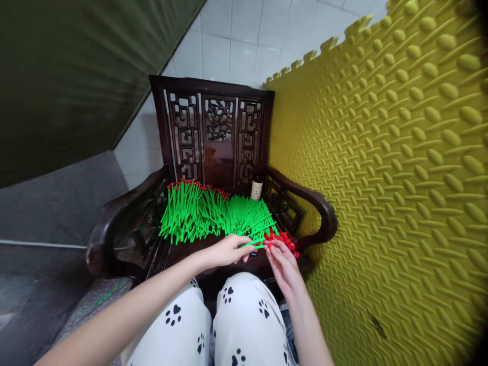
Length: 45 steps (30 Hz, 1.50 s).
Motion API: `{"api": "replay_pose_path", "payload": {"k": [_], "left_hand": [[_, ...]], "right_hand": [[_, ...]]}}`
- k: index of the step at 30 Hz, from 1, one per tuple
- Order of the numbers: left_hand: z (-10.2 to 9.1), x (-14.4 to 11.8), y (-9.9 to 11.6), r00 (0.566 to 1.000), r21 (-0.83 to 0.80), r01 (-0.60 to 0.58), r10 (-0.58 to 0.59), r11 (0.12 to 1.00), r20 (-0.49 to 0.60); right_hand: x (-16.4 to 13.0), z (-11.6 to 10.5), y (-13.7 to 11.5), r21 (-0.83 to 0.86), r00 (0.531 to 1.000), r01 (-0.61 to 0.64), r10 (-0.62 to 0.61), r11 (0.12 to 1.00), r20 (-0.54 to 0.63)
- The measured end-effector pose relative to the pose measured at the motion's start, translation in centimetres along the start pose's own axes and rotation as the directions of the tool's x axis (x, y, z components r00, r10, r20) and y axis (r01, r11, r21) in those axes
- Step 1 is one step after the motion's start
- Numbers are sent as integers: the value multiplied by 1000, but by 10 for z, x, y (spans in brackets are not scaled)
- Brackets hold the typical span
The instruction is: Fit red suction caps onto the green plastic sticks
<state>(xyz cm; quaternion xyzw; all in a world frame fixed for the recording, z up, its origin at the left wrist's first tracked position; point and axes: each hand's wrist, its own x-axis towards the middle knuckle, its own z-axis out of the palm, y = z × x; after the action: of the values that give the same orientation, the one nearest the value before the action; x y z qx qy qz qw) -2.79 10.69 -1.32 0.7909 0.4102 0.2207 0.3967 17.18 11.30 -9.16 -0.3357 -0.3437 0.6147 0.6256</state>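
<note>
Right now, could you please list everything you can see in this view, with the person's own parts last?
green sticks: a large pile, too many to count, green, some with red tips at the far end, lying across the chair seat
red pieces: a small heap, red, on the seat's right side by the right hand
chair: one, dark carved wood, centre, facing the camera
small bottle: one, dark with a pale label, upright at the seat's back right
foam mat: one, yellow, studded, standing on the right
floor tiles: pale, behind the chair
left hand: holds one green stick
right hand: fingertips at that stick's end, beside the red pieces
trousers: white with black paw prints
</note>
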Motion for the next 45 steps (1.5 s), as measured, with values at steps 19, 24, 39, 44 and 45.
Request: {"api": "replay_pose_path", "payload": {"k": [19,24,39,44,45], "left_hand": [[3,-17,7,997,37,-75,75,997,-10],[4,-18,11,981,130,-192,194,973,-6],[7,-23,6,957,296,-283,288,912,28],[5,-24,6,962,306,-269,273,913,32],[4,-24,5,963,304,-266,268,915,35]], "right_hand": [[-35,26,-4,332,960,-215,137,918,243],[-36,21,-6,344,936,-289,188,893,298],[-34,20,-16,280,874,-414,293,866,387],[-35,26,-21,233,870,-416,309,879,385],[-35,28,-22,223,873,-406,305,886,380]]}}
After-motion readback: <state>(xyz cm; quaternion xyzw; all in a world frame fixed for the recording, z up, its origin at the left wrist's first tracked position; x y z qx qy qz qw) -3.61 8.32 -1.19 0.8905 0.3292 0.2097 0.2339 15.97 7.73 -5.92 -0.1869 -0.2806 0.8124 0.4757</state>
